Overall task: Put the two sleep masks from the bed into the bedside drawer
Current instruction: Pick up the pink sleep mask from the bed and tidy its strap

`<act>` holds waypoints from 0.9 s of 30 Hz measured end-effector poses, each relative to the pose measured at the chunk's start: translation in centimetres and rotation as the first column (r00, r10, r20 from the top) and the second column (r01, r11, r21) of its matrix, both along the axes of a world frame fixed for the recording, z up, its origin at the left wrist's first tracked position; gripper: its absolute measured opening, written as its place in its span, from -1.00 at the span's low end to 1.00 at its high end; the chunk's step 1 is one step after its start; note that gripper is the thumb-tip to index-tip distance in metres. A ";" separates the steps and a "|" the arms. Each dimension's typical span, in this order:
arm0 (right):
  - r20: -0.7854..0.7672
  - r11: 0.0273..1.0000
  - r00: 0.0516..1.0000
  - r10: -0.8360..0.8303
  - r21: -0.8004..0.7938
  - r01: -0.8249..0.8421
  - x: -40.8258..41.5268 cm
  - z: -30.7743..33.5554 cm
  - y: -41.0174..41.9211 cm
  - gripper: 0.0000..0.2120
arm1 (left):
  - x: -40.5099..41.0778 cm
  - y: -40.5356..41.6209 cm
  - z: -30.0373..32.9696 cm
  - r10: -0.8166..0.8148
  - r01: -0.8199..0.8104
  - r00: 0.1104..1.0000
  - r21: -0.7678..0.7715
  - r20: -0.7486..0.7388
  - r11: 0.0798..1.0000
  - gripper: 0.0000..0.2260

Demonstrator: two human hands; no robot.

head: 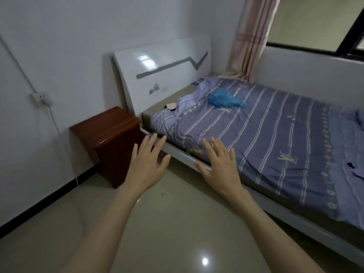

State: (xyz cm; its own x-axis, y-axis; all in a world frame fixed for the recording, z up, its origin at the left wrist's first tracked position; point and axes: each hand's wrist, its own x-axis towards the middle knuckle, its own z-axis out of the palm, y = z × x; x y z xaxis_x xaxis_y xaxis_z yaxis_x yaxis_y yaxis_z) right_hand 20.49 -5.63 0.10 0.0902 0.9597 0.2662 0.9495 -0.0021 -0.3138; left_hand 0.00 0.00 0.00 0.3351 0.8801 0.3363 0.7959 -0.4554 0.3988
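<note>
Both hands empty, masks not touched yet

Our left hand point(146, 164) and right hand point(219, 164) hover spread wide, mid-frame. One pinkish sleep mask point(171, 106) lies above them by the headboard point(157, 75), roughly as near to either; second mask unclear.

Your room looks dim and bluish; bright glare spots shine on the floor point(204, 261) and headboard point(144, 58); edges bend.

Bed point(266, 205) with white frame, spread with a purple striped sheet point(266, 134). On the sheet, a crumpled blue bag point(224, 99) near the head. At the head end, on bare mattress, a small pink sleep mask point(171, 106). Tiled floor point(157, 223) below.
</note>
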 end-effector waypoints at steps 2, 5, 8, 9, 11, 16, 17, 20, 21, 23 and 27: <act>-0.001 0.999 1.000 -0.009 -0.037 0.009 0.1 -1.0 1.8 -0.37 | 0.0 1.5 -1.2 0.030 -0.032 0.999 -0.052 -0.034 0.998 -0.51; -0.005 0.998 1.000 0.001 -0.068 -0.001 0.8 -2.3 5.8 -0.37 | 0.3 5.2 -3.0 0.027 -0.031 0.999 -0.108 -0.043 0.994 -0.51; 0.003 0.999 1.000 0.022 -0.043 -0.022 2.0 -2.8 11.3 -0.37 | 0.9 10.5 -3.3 0.021 -0.025 0.999 -0.088 -0.050 0.996 -0.51; 0.001 0.999 1.000 0.028 -0.045 -0.028 2.5 -2.9 13.4 -0.37 | 1.2 12.5 -3.3 0.025 -0.029 0.998 -0.082 -0.054 0.996 -0.51; -0.002 0.997 0.999 0.051 -0.052 -0.051 3.4 -2.8 17.9 -0.37 | 2.0 16.6 -3.0 0.040 -0.044 0.998 -0.071 -0.048 0.997 -0.50; -0.001 0.995 0.996 0.090 -0.033 -0.090 5.0 -1.7 27.8 -0.36 | 3.8 25.6 -1.4 0.051 -0.053 0.998 -0.054 -0.041 0.997 -0.51; -0.003 0.995 0.996 0.093 -0.025 -0.093 5.1 -1.5 29.4 -0.36 | 3.9 27.0 -1.2 0.055 -0.057 0.997 -0.050 -0.046 0.997 -0.51; 0.002 0.994 0.994 0.107 -0.035 -0.107 5.3 -1.5 34.8 -0.36 | 4.0 32.2 -1.1 0.070 -0.072 0.997 -0.052 -0.044 0.996 -0.51; 0.003 0.993 0.994 0.111 -0.044 -0.110 5.3 -1.7 36.6 -0.36 | 4.0 33.9 -1.2 0.073 -0.075 0.996 -0.059 -0.044 0.995 -0.51; 0.010 0.992 0.993 0.116 -0.056 -0.115 5.5 -2.2 40.0 -0.37 | 4.0 37.2 -1.7 0.071 -0.074 0.996 -0.071 -0.046 0.995 -0.51; 0.022 0.990 0.993 0.114 -0.082 -0.111 5.8 -3.7 47.8 -0.37 | 3.8 44.8 -3.8 0.057 -0.064 0.997 -0.121 -0.060 0.991 -0.50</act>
State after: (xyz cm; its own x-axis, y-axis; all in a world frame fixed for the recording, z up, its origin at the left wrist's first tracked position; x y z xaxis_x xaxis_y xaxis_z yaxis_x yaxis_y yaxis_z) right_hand 26.34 42.12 -3.59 -0.0258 0.9818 0.1882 0.9532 0.0809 -0.2912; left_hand 3.82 44.80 -3.77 0.2956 0.9326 0.2069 0.8433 -0.3565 0.4022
